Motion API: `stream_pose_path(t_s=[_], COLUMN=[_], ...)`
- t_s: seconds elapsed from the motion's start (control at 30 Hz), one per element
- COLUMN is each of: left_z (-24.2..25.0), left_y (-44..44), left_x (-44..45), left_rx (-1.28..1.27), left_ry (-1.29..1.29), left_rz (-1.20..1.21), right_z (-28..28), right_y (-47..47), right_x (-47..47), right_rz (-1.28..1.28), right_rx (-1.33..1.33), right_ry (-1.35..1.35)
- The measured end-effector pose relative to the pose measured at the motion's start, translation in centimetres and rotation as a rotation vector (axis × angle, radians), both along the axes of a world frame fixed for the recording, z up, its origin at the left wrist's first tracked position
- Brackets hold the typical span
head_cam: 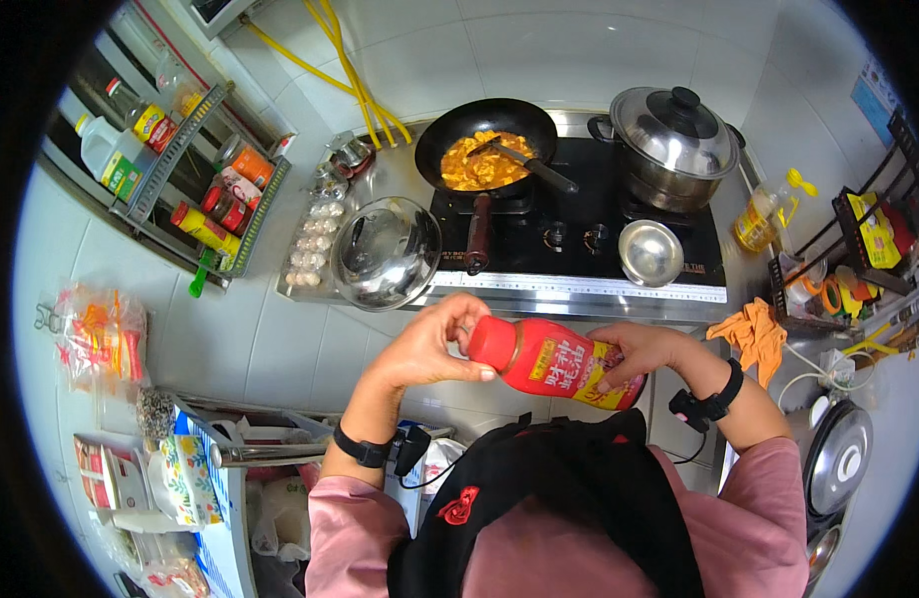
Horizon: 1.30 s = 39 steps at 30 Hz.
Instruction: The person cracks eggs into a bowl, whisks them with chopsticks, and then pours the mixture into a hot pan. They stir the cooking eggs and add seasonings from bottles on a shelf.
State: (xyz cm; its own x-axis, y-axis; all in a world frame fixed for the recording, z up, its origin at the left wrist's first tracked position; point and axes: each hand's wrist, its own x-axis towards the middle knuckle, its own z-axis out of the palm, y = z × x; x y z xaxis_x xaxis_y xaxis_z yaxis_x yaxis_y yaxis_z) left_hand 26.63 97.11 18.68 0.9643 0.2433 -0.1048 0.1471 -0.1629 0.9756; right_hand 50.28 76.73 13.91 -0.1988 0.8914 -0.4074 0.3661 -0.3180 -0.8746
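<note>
A red plastic sauce bottle (553, 359) with a printed label lies tilted across my front, its cap end to the left. My right hand (638, 355) grips its lower body. Around the red screw cap (493, 341) curl the fingers and thumb of my left hand (429, 347). Beyond the bottle, a black wok (437, 127) on the gas hob holds scrambled egg in reddish sauce (482, 168). A spatula (534, 164) rests in the wok, its black handle over the rim. The wok's wooden handle (479, 232) points towards me.
Left of the wok are a glass lid (387, 254) and a tray of eggs (315, 243). A lidded steel pot (672, 164) and a metal bowl (651, 253) stand right. Further right are an oil bottle (762, 217) and an orange cloth (754, 336). Wall racks (257, 217) hold condiments.
</note>
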Motion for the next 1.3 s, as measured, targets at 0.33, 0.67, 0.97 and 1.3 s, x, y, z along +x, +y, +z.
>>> stream_pose_path(t_s=[0.33, 0.67, 0.97, 1.3], left_z=[-3.7, -6.3, -7.5, -9.6], left_y=[-0.7, 2.4, 3.5, 3.1], left_x=[-2.0, -4.8, -7.3, -9.5], left_rx=[0.101, -0.205, -0.028, 0.803], left_ry=[0.113, 0.076, 0.087, -0.044], left_rz=[-0.048, 0.002, 0.01, 0.494], right_z=[-4.1, -4.7, -3.3, -4.8], right_y=[0.3, 3.7, 6.0, 7.5], right_x=[-0.1, -2.1, -4.0, -5.5], right_rz=[0.086, 0.078, 0.116, -0.04], right_rx=[-0.141, -0.18, -0.228, 0.006], right_ry=[0.154, 0.192, 0.13, -0.065])
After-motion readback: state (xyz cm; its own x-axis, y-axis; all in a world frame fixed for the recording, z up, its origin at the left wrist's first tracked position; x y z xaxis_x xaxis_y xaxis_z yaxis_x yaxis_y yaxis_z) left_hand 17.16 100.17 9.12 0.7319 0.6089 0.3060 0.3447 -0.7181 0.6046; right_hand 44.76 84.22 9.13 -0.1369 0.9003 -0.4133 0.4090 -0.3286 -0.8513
